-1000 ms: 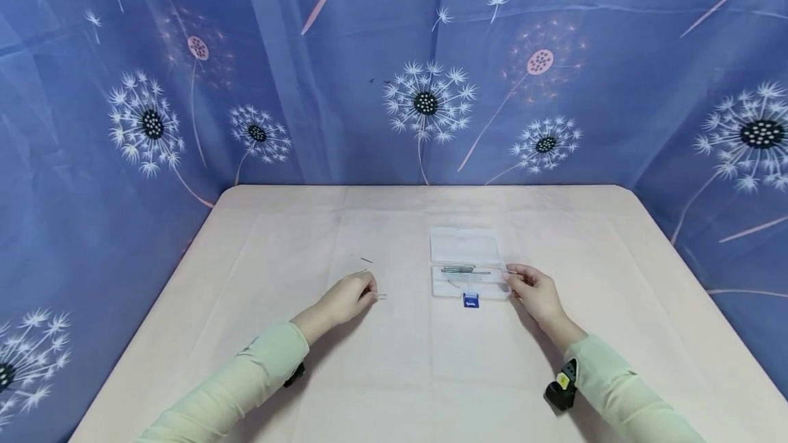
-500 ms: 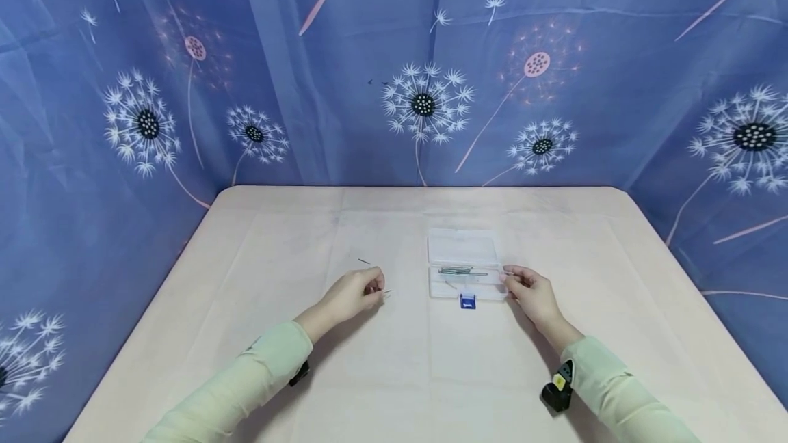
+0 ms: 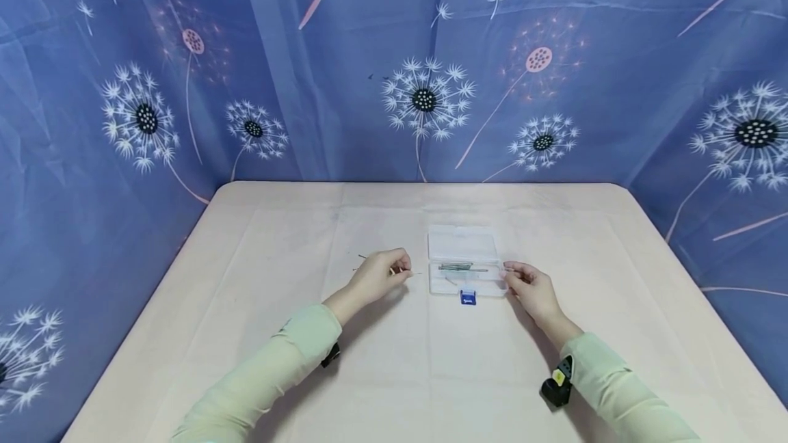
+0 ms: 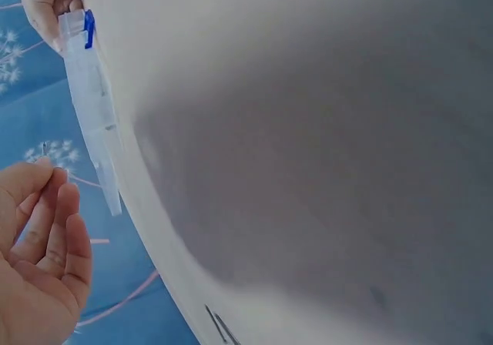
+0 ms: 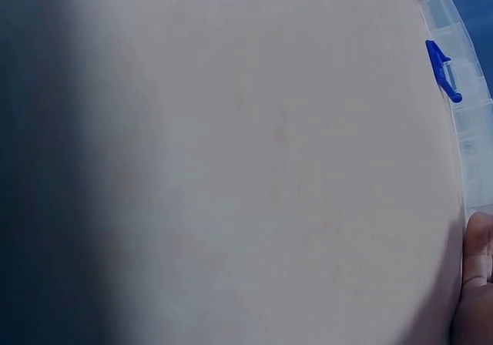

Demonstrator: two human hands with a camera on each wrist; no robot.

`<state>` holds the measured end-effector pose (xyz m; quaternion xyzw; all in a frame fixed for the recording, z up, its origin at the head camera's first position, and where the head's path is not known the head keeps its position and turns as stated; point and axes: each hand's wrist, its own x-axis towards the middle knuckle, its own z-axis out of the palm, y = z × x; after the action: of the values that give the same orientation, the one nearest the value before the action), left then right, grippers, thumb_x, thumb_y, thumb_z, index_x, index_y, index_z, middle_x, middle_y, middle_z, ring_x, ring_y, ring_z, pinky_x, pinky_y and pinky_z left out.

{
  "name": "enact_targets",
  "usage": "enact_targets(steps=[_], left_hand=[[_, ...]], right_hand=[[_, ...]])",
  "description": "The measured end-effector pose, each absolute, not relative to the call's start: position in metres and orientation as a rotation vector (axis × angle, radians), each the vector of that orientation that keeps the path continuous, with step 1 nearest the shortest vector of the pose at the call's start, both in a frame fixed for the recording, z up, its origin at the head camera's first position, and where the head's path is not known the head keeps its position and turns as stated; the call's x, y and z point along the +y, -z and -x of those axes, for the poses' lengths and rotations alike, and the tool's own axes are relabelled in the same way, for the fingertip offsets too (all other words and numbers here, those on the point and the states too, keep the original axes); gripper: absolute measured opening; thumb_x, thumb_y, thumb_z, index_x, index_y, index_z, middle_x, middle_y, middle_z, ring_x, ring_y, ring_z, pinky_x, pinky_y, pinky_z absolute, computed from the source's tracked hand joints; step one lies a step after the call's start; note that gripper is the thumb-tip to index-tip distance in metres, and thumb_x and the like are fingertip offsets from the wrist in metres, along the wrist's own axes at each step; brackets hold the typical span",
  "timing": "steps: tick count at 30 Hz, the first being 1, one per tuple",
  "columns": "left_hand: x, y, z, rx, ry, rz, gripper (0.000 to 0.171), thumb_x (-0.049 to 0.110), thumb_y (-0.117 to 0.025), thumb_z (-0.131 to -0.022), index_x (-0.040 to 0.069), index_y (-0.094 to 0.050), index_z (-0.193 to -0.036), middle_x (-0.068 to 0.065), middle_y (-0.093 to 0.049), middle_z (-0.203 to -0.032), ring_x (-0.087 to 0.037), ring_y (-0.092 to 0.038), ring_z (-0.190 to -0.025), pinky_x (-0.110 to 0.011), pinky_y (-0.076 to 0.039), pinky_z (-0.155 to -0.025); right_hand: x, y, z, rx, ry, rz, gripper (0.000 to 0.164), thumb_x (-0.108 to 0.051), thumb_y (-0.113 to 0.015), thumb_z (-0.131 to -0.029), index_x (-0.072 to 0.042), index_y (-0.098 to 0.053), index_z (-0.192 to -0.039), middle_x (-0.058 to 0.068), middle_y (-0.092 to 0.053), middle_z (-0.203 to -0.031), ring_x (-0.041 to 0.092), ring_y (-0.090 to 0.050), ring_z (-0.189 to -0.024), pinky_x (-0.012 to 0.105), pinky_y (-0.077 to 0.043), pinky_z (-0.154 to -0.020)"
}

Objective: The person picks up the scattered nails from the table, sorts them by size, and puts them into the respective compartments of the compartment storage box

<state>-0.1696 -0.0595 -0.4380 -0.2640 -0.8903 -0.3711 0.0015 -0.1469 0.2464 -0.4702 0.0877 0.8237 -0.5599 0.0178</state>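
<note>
A clear plastic storage box (image 3: 460, 242) stands on the table with its lid laid back and its blue latch (image 3: 468, 297) hanging at the front. Several thin, dark metal sticks (image 3: 454, 266) lie inside. My right hand (image 3: 534, 292) grips the box's right end between thumb and fingers. Left of the box, my left hand (image 3: 378, 276) pinches a thin, needle-like stick (image 3: 416, 273) between thumb and forefinger, its tip pointing at the box. In the left wrist view, only the tip of that stick (image 4: 45, 149) shows above the fingertips.
Two more thin dark sticks (image 4: 219, 326) lie on the table behind the left hand. A pale cloth covers the table (image 3: 394, 374). Blue curtains (image 3: 345, 74) with dandelion prints hang along the back and both sides.
My left hand has moved right and away from me toward the box, carrying the thin stick. My right hand has stayed at the box's right end.
</note>
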Motion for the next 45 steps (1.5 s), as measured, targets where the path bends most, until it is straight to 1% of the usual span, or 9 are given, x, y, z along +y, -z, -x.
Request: enact_targets(steps=[5,8,13,16,27,35,41,45], left_hand=[[-0.044,0.435,0.175,-2.762,1.162,0.882,0.004,0.01,-0.066,-0.087,0.007,-0.063,-0.086,-0.002,-0.068,-0.084,-0.013,-0.062,-0.077,-0.019,-0.051,-0.072],[-0.036,0.435,0.177,-2.76,1.146,0.905,0.006,0.013,-0.065,-0.089,0.007,-0.065,-0.088,-0.002,-0.069,-0.085,-0.012,-0.062,-0.078,-0.019,-0.05,-0.072],[-0.026,0.436,0.177,-2.754,1.142,0.928,0.003,0.009,-0.065,-0.088,0.007,-0.068,-0.089,-0.003,-0.07,-0.086,-0.013,-0.063,-0.078,-0.02,-0.05,-0.072],[-0.021,0.439,0.177,-2.749,1.157,0.936,0.005,0.008,-0.065,-0.088,0.007,-0.069,-0.091,-0.004,-0.07,-0.088,-0.013,-0.063,-0.079,-0.021,-0.051,-0.073],[-0.009,0.44,0.178,-2.809,1.128,0.94,0.006,0.011,-0.065,-0.089,0.009,-0.07,-0.092,-0.002,-0.07,-0.09,-0.012,-0.062,-0.079,-0.017,-0.049,-0.072],[-0.021,0.438,0.183,-2.81,1.103,0.859,0.01,0.013,-0.065,-0.089,0.008,-0.068,-0.097,-0.003,-0.069,-0.094,-0.013,-0.062,-0.081,-0.02,-0.049,-0.073],[-0.043,0.436,0.186,-2.774,1.116,0.782,0.013,0.012,-0.067,-0.088,0.005,-0.067,-0.099,-0.006,-0.068,-0.095,-0.016,-0.063,-0.081,-0.024,-0.051,-0.073],[-0.059,0.433,0.189,-2.782,1.067,0.729,0.013,0.013,-0.067,-0.087,0.006,-0.067,-0.099,-0.005,-0.067,-0.096,-0.016,-0.062,-0.082,-0.027,-0.051,-0.073]], right_hand=[[0.248,0.47,0.147,2.57,1.736,-0.27,0.038,-0.012,-0.055,-0.096,0.011,-0.052,-0.125,-0.006,-0.057,-0.084,-0.002,-0.051,-0.066,0.013,-0.049,-0.063],[0.249,0.471,0.148,2.582,1.735,-0.266,0.037,-0.012,-0.055,-0.095,0.011,-0.052,-0.124,-0.006,-0.057,-0.084,-0.002,-0.051,-0.065,0.013,-0.049,-0.062],[0.248,0.472,0.148,2.587,1.737,-0.259,0.036,-0.011,-0.055,-0.095,0.011,-0.053,-0.123,-0.007,-0.057,-0.082,-0.002,-0.051,-0.065,0.013,-0.049,-0.062],[0.247,0.472,0.147,2.584,1.731,-0.256,0.036,-0.011,-0.055,-0.095,0.012,-0.053,-0.123,-0.007,-0.057,-0.082,-0.002,-0.05,-0.065,0.013,-0.049,-0.062],[0.246,0.473,0.149,2.579,1.717,-0.27,0.037,-0.011,-0.054,-0.095,0.011,-0.052,-0.125,-0.007,-0.056,-0.084,-0.002,-0.051,-0.066,0.013,-0.049,-0.062],[0.247,0.47,0.15,2.565,1.736,-0.259,0.038,-0.012,-0.054,-0.096,0.012,-0.051,-0.125,-0.008,-0.056,-0.082,-0.002,-0.051,-0.066,0.012,-0.049,-0.063],[0.247,0.47,0.15,2.567,1.724,-0.267,0.038,-0.012,-0.055,-0.096,0.012,-0.051,-0.125,-0.007,-0.056,-0.082,-0.002,-0.051,-0.066,0.012,-0.049,-0.062],[0.247,0.469,0.149,2.56,1.703,-0.273,0.038,-0.012,-0.054,-0.096,0.011,-0.051,-0.126,-0.006,-0.056,-0.082,-0.002,-0.051,-0.068,0.012,-0.049,-0.063]])
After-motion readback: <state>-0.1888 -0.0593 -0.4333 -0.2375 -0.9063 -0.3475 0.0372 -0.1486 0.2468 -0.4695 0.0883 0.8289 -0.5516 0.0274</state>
